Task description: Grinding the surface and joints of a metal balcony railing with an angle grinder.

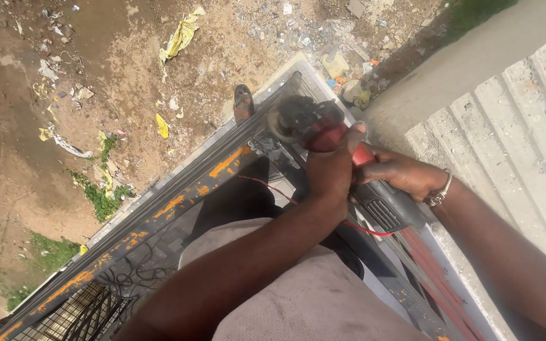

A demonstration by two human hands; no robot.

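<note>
A red and black angle grinder (323, 129) is held in both my hands over a dark metal frame (178, 202) streaked with orange rust. My left hand (331, 169) wraps the front of the tool behind the disc guard. My right hand (402, 173), with a metal bracelet at the wrist, grips the grey rear handle (383, 208). The disc (282, 120) meets the frame's corner. A thin red wire (266, 186) runs under my left forearm.
Dirt ground with scattered litter and yellow wrappers (181, 35) lies beyond the frame. My sandalled foot (242, 102) rests by the frame's edge. A ribbed concrete slab (513, 139) sits at right. Wire mesh (77, 316) and black cables (137, 275) fill the lower left.
</note>
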